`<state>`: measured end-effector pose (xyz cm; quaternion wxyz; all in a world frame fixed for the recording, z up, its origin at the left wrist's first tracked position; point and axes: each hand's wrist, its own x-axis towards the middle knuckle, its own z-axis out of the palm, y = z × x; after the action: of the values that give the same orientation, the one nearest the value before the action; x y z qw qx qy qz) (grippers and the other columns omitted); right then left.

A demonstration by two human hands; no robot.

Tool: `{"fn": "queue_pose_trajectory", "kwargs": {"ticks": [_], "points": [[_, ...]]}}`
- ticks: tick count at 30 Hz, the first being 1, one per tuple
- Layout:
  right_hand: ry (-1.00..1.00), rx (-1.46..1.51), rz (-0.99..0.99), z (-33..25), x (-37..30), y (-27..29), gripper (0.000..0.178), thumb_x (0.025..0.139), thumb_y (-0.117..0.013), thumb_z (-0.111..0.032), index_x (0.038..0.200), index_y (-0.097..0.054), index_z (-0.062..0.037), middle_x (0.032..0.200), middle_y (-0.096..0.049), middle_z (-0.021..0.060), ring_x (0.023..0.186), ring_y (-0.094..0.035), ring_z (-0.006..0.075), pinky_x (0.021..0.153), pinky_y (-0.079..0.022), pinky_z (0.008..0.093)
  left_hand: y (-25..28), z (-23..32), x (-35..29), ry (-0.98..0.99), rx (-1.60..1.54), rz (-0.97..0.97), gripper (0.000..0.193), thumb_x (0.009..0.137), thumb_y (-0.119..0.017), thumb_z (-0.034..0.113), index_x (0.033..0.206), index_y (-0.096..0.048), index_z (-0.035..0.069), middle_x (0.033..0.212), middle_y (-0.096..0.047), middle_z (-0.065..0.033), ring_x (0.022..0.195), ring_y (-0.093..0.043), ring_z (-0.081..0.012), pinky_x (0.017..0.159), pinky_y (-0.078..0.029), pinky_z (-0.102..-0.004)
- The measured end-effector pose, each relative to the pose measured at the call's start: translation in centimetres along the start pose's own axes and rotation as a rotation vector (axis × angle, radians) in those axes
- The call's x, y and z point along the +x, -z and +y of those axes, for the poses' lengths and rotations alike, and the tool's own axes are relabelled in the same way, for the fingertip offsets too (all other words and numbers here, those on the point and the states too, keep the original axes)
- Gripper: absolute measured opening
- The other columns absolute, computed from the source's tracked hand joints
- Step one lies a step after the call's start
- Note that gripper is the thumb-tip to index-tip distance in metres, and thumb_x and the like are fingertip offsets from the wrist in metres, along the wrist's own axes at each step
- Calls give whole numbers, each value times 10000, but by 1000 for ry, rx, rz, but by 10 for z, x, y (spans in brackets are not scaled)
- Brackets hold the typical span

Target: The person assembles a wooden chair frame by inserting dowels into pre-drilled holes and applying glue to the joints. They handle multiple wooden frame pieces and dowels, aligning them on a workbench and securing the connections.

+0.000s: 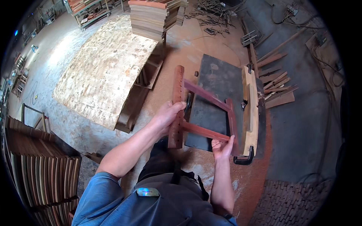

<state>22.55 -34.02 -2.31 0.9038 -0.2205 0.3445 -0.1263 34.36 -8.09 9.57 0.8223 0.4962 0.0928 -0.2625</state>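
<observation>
Between my hands is a reddish wooden frame [205,130], made of two uprights joined by two crosspieces. A row of small holes runs along its thicker left upright. My left hand [171,116] is closed around the middle of that upright, thumb over its edge. My right hand [223,147] grips the near corner on the other side, where the lower crosspiece meets the thinner upright. The frame is held over a dark machine table [215,79], its right side close to a pale wooden fence [249,113].
Black clamps [244,157] hold the fence at its ends. A worn plywood-topped table [102,75] with stacked wood strips [149,19] stands at left. More stacked pieces [45,177] are at lower left. Offcuts [277,83] lie right; sawdust covers the floor [188,41].
</observation>
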Motion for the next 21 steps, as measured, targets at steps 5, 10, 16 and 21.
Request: {"fn": "queue_pose_trajectory", "kwargs": {"ticks": [5, 10, 16, 21], "points": [[-124, -202, -22, 1, -5, 22, 601, 958, -425, -634, 1050, -525, -49, 826, -610, 99, 674, -599, 221, 627, -531, 373, -12, -5, -3, -70, 85, -47, 155, 927, -604, 225, 868, -579, 85, 698, -577, -4, 558, -559, -110, 498, -482, -287], [-115, -463, -76, 6, -43, 66, 267, 1037, -446, -275, 1053, -583, -46, 904, -651, 118, 648, -624, 213, 594, -578, 370, -4, -31, 20, -89, 133, -37, 149, 921, -601, 204, 1011, -589, 86, 768, -594, 2, 628, -568, -103, 533, -479, -275], [-17, -452, -125, -18, -88, 46, 230, 985, -507, -60, 1212, -483, -37, 1021, -669, 181, 691, -689, 225, 608, -621, 350, 66, -73, 52, 174, 35, -3, 285, 927, -580, 161, 1191, -542, 61, 782, -568, -27, 658, -568, -138, 611, -542, -317], [-12, -285, -151, -33, -80, 40, 95, 982, -536, -91, 1044, -565, -25, 1025, -682, 179, 762, -714, 243, 647, -626, 352, 92, -132, 76, 136, 423, 150, 284, 945, -603, 283, 1089, -525, 51, 786, -547, -21, 647, -564, -138, 580, -511, -298]]}}
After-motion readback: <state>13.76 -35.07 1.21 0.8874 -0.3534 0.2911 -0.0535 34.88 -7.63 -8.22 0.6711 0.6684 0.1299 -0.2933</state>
